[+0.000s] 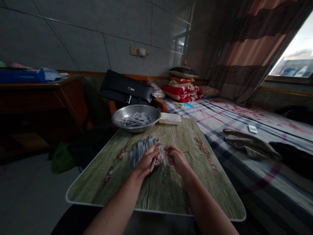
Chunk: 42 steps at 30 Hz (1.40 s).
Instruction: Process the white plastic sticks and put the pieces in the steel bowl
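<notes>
A row of slim grey-and-white plastic tubes (143, 150) lies side by side on a wood-patterned tray table (168, 191). My left hand (148, 160) rests at the row's near edge and grips one loose tube (153, 164) that slants across its fingers. My right hand (176, 160) sits just to the right, fingers curled and holding nothing I can see. Its fingertips are close to the row's right end. Part of the row is hidden behind my left hand.
A steel bowl (135, 118) holding more tubes and a white plastic box (170, 118) stand at the table's far edge. A bed with a checked sheet (244, 169) runs along the right side. A wooden desk (36, 94) stands at left.
</notes>
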Tool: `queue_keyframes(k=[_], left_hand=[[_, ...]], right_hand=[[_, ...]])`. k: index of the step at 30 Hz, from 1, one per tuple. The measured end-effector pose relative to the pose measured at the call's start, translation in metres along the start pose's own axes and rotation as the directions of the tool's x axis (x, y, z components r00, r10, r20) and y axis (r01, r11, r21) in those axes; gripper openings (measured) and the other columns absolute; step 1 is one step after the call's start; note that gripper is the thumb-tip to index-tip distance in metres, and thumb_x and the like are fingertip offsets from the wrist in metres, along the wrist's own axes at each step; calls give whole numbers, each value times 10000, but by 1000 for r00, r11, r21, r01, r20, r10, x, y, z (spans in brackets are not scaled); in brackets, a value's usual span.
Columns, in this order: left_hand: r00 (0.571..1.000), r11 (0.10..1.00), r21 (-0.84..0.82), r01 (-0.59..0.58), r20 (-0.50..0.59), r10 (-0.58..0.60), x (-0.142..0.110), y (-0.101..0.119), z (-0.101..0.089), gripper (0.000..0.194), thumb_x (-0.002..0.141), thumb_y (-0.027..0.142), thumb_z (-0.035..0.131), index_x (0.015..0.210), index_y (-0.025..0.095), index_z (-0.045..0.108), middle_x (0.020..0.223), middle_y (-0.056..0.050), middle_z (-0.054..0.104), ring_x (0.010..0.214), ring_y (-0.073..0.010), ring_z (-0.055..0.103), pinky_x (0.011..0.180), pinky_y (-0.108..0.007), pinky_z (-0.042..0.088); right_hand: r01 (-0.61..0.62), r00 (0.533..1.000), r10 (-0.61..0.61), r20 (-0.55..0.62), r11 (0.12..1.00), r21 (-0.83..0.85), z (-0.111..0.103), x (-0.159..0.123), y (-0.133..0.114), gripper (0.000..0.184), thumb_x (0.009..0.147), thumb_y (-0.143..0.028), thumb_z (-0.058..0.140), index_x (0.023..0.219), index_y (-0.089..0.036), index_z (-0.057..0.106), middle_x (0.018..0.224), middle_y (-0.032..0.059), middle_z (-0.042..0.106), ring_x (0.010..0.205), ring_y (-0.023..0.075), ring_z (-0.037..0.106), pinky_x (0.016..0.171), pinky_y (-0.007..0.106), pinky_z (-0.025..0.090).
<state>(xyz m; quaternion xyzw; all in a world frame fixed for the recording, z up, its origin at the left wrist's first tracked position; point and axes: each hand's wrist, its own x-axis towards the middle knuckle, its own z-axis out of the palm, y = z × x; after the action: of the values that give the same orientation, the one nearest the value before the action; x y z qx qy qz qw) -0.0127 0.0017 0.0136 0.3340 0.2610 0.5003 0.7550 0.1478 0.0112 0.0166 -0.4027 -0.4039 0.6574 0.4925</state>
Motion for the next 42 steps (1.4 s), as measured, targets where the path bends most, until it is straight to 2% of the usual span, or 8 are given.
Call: queue_keyframes(k=[5,11,17,20,22,27,31,42], left_hand=[[966,974,2,228,122,-226,-4,-2,-8,419,791,353,752,1105,189,528,569,82,450,379,-28,323,355,-110,212],[949,959,-33,281,156,-273,-1,-6,-11,263,844,339,697,956,178,521,551,76,436,363,-25,321,348,-102,215],[995,992,-93,86,51,-81,0,-3,-3,310,767,217,737,1047,186,607,654,19,567,481,-69,495,425,-151,372],[1000,1000,14,18,-14,-18,1,-5,-2,468,700,142,786,1143,213,652,914,-33,674,647,-90,595,519,-176,450],[997,994,106,-28,-63,35,2,-7,-3,408,702,200,813,1093,205,697,1017,-47,687,734,-106,626,573,-189,481],[963,973,144,-179,-178,203,10,-10,-5,340,655,407,854,839,148,732,891,-56,727,795,-151,671,691,-243,535],[950,977,129,-172,-240,199,11,-8,-5,378,614,431,874,819,153,720,825,-49,748,759,-166,701,708,-270,555],[947,973,111,-201,-234,223,12,-9,-6,395,602,457,878,789,148,717,763,-27,745,718,-144,702,708,-251,569]], right_hand=[[-74,997,69,-42,990,-122,2,2,5,323,711,-497,621,755,-208,482,521,-102,357,384,51,211,381,217,79],[-20,997,37,61,968,-252,0,4,14,470,744,-632,615,635,-212,434,472,-95,303,399,55,218,388,227,122],[-134,991,134,-26,991,-9,-3,4,6,475,750,-637,603,642,-220,401,433,-117,274,359,46,158,380,216,85],[-137,987,136,-88,991,2,-3,3,4,469,763,-632,593,641,-213,421,429,-116,271,355,45,160,377,213,80],[-115,989,111,-98,993,-40,-2,3,6,473,768,-633,591,631,-210,431,434,-106,286,357,46,175,377,214,78],[-98,993,89,-72,986,-134,2,1,11,520,803,-665,527,565,-220,403,405,-88,272,356,57,175,370,234,90],[-92,996,90,-17,987,-130,2,2,11,519,802,-650,543,557,-227,368,411,-95,259,357,53,168,368,232,94],[-51,998,52,21,997,-59,3,2,8,392,710,-507,653,662,-222,388,479,-102,352,367,40,211,373,209,105]])
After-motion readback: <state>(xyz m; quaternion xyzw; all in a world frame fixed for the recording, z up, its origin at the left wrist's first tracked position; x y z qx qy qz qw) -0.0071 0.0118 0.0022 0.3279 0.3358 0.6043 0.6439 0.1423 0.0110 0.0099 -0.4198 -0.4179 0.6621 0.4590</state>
